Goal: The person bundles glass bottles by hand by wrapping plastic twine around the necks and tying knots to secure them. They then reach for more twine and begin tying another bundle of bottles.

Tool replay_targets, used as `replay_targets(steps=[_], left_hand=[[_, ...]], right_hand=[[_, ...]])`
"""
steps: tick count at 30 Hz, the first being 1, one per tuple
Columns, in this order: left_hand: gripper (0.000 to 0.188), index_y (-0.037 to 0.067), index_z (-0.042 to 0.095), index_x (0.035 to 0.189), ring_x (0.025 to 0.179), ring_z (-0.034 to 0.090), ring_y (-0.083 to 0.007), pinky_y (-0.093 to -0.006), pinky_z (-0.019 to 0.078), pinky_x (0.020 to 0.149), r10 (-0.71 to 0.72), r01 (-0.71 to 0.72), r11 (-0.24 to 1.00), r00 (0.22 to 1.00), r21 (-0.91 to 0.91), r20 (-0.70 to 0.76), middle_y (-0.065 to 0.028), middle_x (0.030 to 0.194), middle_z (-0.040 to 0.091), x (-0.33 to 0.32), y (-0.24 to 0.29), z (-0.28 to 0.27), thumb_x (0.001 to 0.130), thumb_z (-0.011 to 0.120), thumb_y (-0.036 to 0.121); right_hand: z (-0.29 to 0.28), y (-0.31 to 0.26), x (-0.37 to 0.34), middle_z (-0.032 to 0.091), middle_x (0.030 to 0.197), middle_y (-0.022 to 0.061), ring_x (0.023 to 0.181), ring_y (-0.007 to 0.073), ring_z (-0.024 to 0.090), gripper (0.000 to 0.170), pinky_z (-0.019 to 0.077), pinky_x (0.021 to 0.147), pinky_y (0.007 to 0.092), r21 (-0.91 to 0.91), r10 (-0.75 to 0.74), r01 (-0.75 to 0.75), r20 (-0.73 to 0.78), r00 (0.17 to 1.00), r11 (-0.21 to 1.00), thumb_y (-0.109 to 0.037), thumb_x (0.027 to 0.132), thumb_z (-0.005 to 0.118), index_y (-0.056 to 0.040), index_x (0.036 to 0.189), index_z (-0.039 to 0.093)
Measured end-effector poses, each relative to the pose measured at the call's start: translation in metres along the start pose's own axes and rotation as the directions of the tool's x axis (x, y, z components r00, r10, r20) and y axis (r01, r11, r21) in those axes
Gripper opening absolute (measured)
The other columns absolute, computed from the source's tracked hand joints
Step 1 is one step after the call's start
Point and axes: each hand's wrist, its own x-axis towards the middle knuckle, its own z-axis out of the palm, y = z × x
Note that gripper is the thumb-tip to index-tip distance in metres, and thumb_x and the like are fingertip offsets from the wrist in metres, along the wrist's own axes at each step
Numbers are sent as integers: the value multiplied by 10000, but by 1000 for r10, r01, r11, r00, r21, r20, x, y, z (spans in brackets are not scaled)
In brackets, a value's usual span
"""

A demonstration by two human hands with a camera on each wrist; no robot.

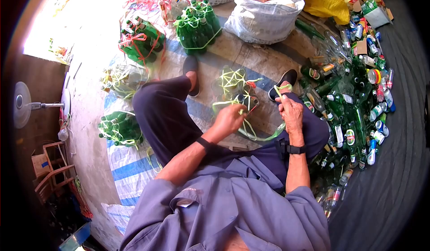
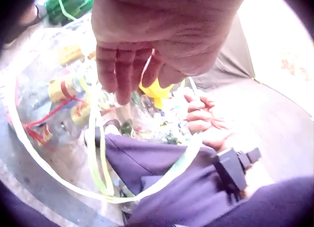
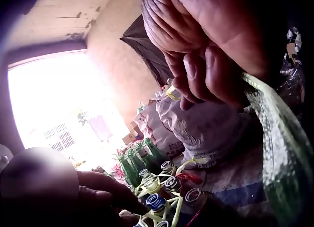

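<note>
Our left hand [image 1: 230,119] pinches and our right hand [image 1: 292,115] grips the green strap [image 3: 284,158], looping on the near side of the bottle bundle [image 1: 234,86]. We expect light, limp, slippery plastic, best held close to the fragile-looking glass.

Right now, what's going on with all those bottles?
A person is working with a green strap at a bundle of bottles whose necks are crisscrossed with strap. The right grip holds the strap, which hangs in a loop; the left grip is close to the bundle, but I can't tell whether it pinches the strap. Tied green bottles stand beyond, and a loose pile of bottles and cans lies to the person's right.
</note>
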Motion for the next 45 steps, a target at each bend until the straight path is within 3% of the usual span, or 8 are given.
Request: replay_targets(steps=[4,18,26,30,32,36,38,45], left_hand=[[294,44,613,1124,839,656,-357,-430,525,753,70,-36,986,976,162,-206,-154,1166,622,10,-20,-2,847,633,142],[284,95,647,1105,909,655,-354,-445,534,803,111,-19,903,976,428,-190,-128,1251,534,10,-28,7,828,641,161],[224,38,682,1040,771,648,-258,-366,505,702,136,-137,991,987,4,-84,-155,923,652,6,1,-1,836,685,130],[179,6,693,1014,681,603,-160,-311,491,672,56,-56,998,996,1,65,-83,760,668,6,-4,2,897,662,139],[206,-22,704,984,663,557,-87,-266,471,650,-140,176,933,981,-312,134,-3,735,670,4,-7,6,935,648,170],[221,-25,710,991,723,573,-64,-247,464,654,-181,227,870,973,-438,144,17,815,676,7,-8,6,955,636,180],[253,-29,702,1036,737,617,-174,-318,482,665,-150,159,830,987,-534,60,-119,804,652,9,-16,12,905,653,182],[204,-24,704,1016,783,611,-96,-245,480,682,18,-30,967,999,-251,-47,-27,880,650,14,-31,11,931,651,155]], right_hand=[[3,17,5,488,600,-61,553,30,395,285,321,495,239,-324,-322,339,105,941,883,-211,970,604,43,896,711],[26,33,8,549,654,-66,610,11,442,140,360,525,227,-204,-186,241,257,948,949,-92,905,674,40,868,699],[37,27,1,595,687,-39,657,29,487,133,405,583,232,-159,-166,253,420,892,954,-98,891,676,30,862,700],[40,47,8,673,808,12,628,48,559,163,448,584,223,-218,-373,504,448,813,836,-124,916,655,31,902,703],[42,48,6,688,882,39,621,89,602,196,469,580,241,-167,-75,168,457,886,972,-156,937,636,28,984,680],[45,40,0,680,880,32,607,81,609,272,460,526,230,-143,71,-1,480,875,990,-226,964,606,10,1091,649],[44,38,-3,673,841,32,569,57,564,311,412,475,210,-165,188,-121,497,847,979,-282,974,593,-12,1121,639],[39,60,11,604,706,-8,506,30,460,220,355,427,195,-102,267,-247,399,877,964,-231,950,614,-26,922,689]])
